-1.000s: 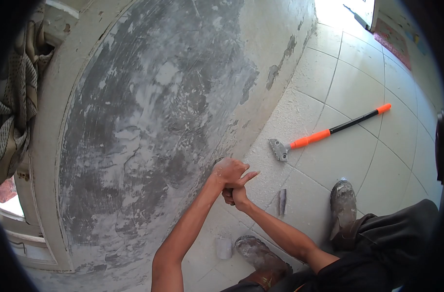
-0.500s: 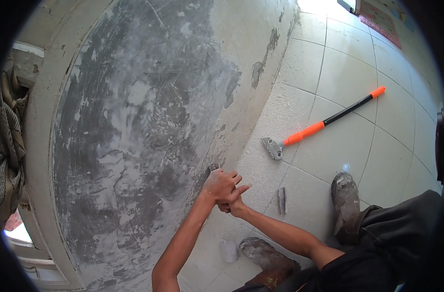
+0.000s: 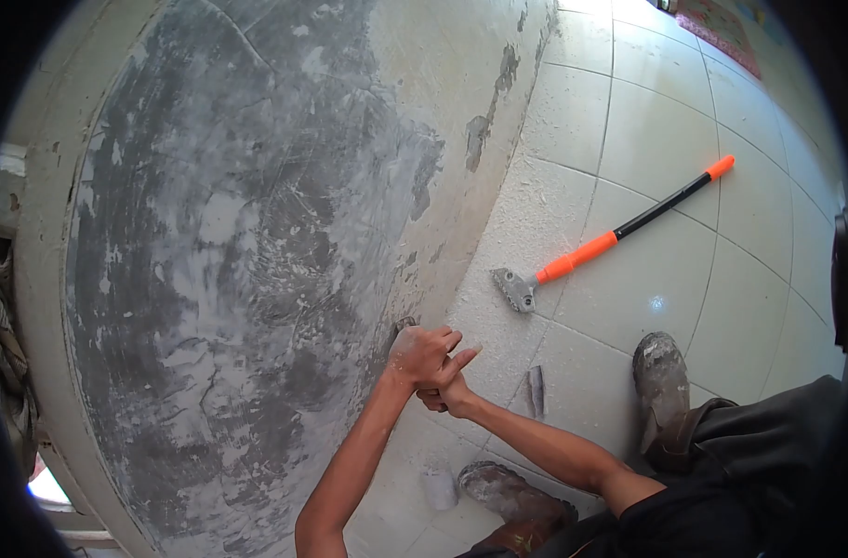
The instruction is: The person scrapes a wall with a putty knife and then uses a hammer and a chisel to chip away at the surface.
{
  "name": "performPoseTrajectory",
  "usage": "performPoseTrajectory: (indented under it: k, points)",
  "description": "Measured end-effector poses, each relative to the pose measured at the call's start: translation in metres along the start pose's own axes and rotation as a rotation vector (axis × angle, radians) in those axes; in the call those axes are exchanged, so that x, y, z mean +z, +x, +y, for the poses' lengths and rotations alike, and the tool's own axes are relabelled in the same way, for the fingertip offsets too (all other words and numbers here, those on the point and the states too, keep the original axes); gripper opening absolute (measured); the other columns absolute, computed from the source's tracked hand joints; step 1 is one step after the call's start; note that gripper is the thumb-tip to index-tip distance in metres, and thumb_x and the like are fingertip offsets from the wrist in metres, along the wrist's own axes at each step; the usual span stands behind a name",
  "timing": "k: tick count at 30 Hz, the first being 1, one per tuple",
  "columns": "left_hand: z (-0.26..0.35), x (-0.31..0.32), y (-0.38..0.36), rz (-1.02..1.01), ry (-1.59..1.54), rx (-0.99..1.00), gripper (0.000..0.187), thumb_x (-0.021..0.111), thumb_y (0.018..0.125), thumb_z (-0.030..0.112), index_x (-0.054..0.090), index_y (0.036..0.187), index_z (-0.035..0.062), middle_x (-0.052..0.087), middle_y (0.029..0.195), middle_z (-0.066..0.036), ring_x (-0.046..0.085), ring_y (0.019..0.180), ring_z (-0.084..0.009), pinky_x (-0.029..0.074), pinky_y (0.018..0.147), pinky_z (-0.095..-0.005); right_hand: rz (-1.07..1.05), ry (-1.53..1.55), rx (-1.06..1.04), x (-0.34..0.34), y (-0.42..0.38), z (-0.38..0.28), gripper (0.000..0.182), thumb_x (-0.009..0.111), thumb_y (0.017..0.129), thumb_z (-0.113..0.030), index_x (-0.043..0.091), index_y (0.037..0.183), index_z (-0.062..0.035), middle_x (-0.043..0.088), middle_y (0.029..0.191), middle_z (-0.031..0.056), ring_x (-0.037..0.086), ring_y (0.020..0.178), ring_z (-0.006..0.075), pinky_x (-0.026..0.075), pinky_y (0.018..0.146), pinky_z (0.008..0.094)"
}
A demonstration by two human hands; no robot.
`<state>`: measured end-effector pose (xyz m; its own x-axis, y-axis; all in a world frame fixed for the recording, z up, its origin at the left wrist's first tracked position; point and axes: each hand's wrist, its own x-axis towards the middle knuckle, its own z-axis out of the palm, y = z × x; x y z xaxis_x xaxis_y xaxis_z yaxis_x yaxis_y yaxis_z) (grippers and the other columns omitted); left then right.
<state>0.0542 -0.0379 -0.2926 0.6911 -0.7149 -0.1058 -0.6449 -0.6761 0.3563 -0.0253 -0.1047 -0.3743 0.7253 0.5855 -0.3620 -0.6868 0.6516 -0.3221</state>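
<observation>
My left hand point(image 3: 424, 356) is closed, fingers curled, low against the scraped wall point(image 3: 257, 279). Just past its knuckles pokes the dark end of a scraper point(image 3: 404, 324), touching the wall; the rest of this tool is hidden in my grip. Tucked against the left hand and partly under it, my right hand point(image 3: 450, 394) is also closed, apparently around the same handle. Grey patches and white paint remnants cover the wall. White dust and flakes point(image 3: 498, 325) lie on the floor along its base.
A long-handled scraper point(image 3: 587, 253) with orange grips lies on the floor tiles point(image 3: 656, 130). Nearer me are a narrow grey strip point(image 3: 536, 391) and a whitish cylindrical piece point(image 3: 438, 485). My dusty boots point(image 3: 661, 381) stand close by. A door frame point(image 3: 43, 232) borders the wall at left.
The view has shifted slightly, so the wall and the long-handled scraper appear a little further left. Both hands stay closed together at nearly the same spot by the wall.
</observation>
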Motion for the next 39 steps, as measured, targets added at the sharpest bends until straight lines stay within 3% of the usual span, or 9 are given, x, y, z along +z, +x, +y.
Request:
performPoseTrajectory:
  k: [5, 7, 11, 18, 23, 29, 33, 36, 39]
  points:
    - [-0.008, -0.002, 0.000, -0.043, 0.016, -0.016, 0.051, 0.062, 0.089, 0.047, 0.058, 0.066, 0.0024, 0.057, 0.063, -0.016, 0.057, 0.050, -0.0327, 0.042, 0.048, -0.0406, -0.011, -0.017, 0.013, 0.002, 0.005, 0.005, 0.032, 0.046, 0.100, -0.044, 0.041, 0.081, -0.0187, 0.035, 0.056, -0.0056, 0.031, 0.040, 0.0074, 0.022, 0.036, 0.0259]
    - [-0.008, -0.010, 0.013, -0.120, 0.102, -0.004, 0.060, 0.054, 0.092, 0.055, 0.061, 0.068, 0.0009, 0.063, 0.067, -0.018, 0.065, 0.057, -0.0359, 0.049, 0.051, -0.0426, 0.061, 0.010, -0.071, 0.007, 0.007, -0.006, 0.030, 0.048, 0.099, -0.037, 0.040, 0.079, -0.0162, 0.035, 0.056, -0.0049, 0.031, 0.039, 0.0073, 0.022, 0.034, 0.0261]
    - [-0.005, -0.014, 0.033, -0.118, 0.070, -0.040, 0.061, 0.052, 0.092, 0.056, 0.061, 0.068, 0.0006, 0.064, 0.068, -0.020, 0.066, 0.061, -0.0363, 0.050, 0.054, -0.0442, 0.040, 0.047, 0.034, -0.017, 0.016, -0.022, 0.030, 0.046, 0.101, -0.036, 0.041, 0.078, -0.0160, 0.036, 0.056, -0.0045, 0.032, 0.039, 0.0076, 0.022, 0.034, 0.0261]
    - [-0.007, -0.006, 0.017, 0.070, 0.014, 0.056, 0.052, 0.057, 0.091, 0.047, 0.058, 0.064, 0.0026, 0.058, 0.061, -0.017, 0.059, 0.051, -0.0343, 0.044, 0.048, -0.0415, 0.147, 0.027, -0.108, 0.009, 0.009, -0.008, 0.032, 0.043, 0.101, -0.037, 0.043, 0.078, -0.0154, 0.040, 0.056, -0.0030, 0.035, 0.039, 0.0083, 0.022, 0.034, 0.0263]
    - [0.001, -0.006, 0.003, 0.055, 0.048, 0.016, 0.051, 0.057, 0.092, 0.045, 0.058, 0.063, 0.0031, 0.058, 0.061, -0.017, 0.058, 0.049, -0.0347, 0.042, 0.047, -0.0414, 0.069, -0.089, -0.124, 0.003, -0.001, -0.003, 0.031, 0.043, 0.101, -0.037, 0.043, 0.078, -0.0153, 0.040, 0.056, -0.0031, 0.035, 0.039, 0.0081, 0.023, 0.034, 0.0263]
    - [0.004, -0.006, 0.013, 0.005, 0.090, -0.065, 0.053, 0.055, 0.093, 0.048, 0.063, 0.068, 0.0018, 0.064, 0.066, -0.017, 0.064, 0.052, -0.0335, 0.048, 0.048, -0.0404, -0.013, -0.075, 0.044, -0.021, 0.008, -0.015, 0.028, 0.043, 0.100, -0.035, 0.042, 0.080, -0.0159, 0.037, 0.055, -0.0036, 0.033, 0.040, 0.0077, 0.021, 0.034, 0.0265]
    - [0.002, 0.001, 0.013, 0.028, 0.070, -0.081, 0.052, 0.056, 0.092, 0.047, 0.063, 0.068, 0.0019, 0.064, 0.065, -0.017, 0.064, 0.053, -0.0329, 0.048, 0.048, -0.0405, -0.022, -0.173, -0.041, -0.015, 0.000, -0.021, 0.025, 0.045, 0.099, -0.034, 0.045, 0.084, -0.0151, 0.039, 0.056, -0.0041, 0.034, 0.040, 0.0071, 0.021, 0.034, 0.0261]
    - [-0.008, 0.001, 0.018, 0.124, 0.079, -0.013, 0.046, 0.058, 0.089, 0.043, 0.060, 0.066, 0.0032, 0.060, 0.062, -0.015, 0.060, 0.051, -0.0332, 0.044, 0.047, -0.0412, 0.127, -0.407, -0.315, -0.002, 0.007, -0.027, 0.036, 0.039, 0.101, -0.048, 0.049, 0.092, -0.0142, 0.038, 0.056, -0.0052, 0.030, 0.039, 0.0062, 0.020, 0.035, 0.0256]
    - [-0.015, -0.003, 0.034, 0.095, 0.120, 0.036, 0.047, 0.057, 0.089, 0.044, 0.060, 0.067, 0.0023, 0.061, 0.063, -0.017, 0.061, 0.051, -0.0326, 0.044, 0.048, -0.0403, 0.074, -0.298, -0.167, -0.009, 0.020, -0.045, 0.042, 0.034, 0.100, -0.054, 0.049, 0.091, -0.0160, 0.037, 0.056, -0.0057, 0.029, 0.039, 0.0063, 0.019, 0.035, 0.0253]
